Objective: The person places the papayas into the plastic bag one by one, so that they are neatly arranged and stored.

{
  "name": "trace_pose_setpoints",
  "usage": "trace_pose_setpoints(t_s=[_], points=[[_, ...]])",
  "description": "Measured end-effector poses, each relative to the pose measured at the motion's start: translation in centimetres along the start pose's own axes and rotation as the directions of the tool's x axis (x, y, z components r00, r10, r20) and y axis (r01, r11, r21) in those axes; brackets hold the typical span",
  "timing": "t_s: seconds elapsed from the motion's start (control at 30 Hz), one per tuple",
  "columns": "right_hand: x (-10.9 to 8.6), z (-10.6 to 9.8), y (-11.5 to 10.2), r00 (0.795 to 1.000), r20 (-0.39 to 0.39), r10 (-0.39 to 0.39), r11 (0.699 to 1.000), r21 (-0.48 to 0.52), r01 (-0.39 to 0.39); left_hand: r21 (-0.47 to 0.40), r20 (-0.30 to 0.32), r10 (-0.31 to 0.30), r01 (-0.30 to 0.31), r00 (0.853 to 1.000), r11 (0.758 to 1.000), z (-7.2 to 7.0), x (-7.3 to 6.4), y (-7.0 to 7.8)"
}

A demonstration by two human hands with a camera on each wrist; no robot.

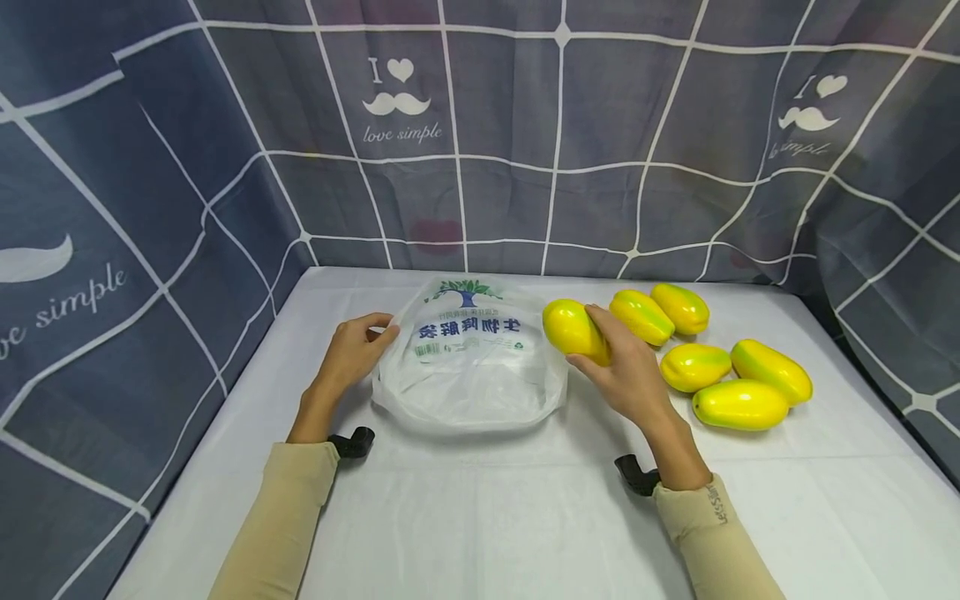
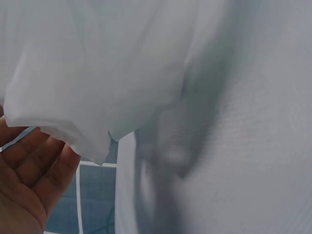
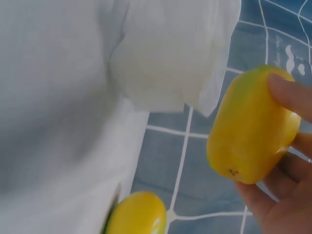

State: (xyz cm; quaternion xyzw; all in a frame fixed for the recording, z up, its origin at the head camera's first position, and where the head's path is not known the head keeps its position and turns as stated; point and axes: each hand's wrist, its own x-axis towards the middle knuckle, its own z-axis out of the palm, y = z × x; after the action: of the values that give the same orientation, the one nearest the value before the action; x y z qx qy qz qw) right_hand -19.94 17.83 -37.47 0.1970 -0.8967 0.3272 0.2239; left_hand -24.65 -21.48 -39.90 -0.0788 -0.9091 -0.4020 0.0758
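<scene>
In the middle of the head view stands a translucent white plastic bag (image 1: 468, 375) with a blue-green tree print and lettering. My left hand (image 1: 354, 350) grips the bag's left rim between thumb and fingers; in the left wrist view the fingers (image 2: 46, 161) lie behind the thin film. To the right of the bag, my right hand (image 1: 628, 367) holds a glossy yellow-green oblong fruit (image 1: 576, 330), shaped like a papaya or mango. That fruit is raised, close to the bag's right rim, its small brown end mark showing in the right wrist view.
Several similar fruits lie at the right on the white tablecloth (image 1: 495, 517), among them one at the back (image 1: 680, 308) and one in front (image 1: 741, 405). A dark grid-patterned curtain (image 1: 502, 200) encloses the table at the back and sides.
</scene>
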Motion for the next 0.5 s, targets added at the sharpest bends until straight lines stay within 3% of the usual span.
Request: trace_pose_setpoints(t_s=[0.17, 0.5], points=[[0.7, 1.0, -0.9, 0.999, 0.007, -0.04, 0.999, 0.018, 0.04, -0.002, -0.006, 0.005, -0.005, 1.0, 1.0, 0.0, -0.1, -0.1], [2.7, 2.4, -3.0, 0.994, 0.101, -0.028, 0.998, 0.061, 0.022, -0.004, 0.007, 0.003, -0.003, 1.0, 1.0, 0.2, 0.1, -0.1]])
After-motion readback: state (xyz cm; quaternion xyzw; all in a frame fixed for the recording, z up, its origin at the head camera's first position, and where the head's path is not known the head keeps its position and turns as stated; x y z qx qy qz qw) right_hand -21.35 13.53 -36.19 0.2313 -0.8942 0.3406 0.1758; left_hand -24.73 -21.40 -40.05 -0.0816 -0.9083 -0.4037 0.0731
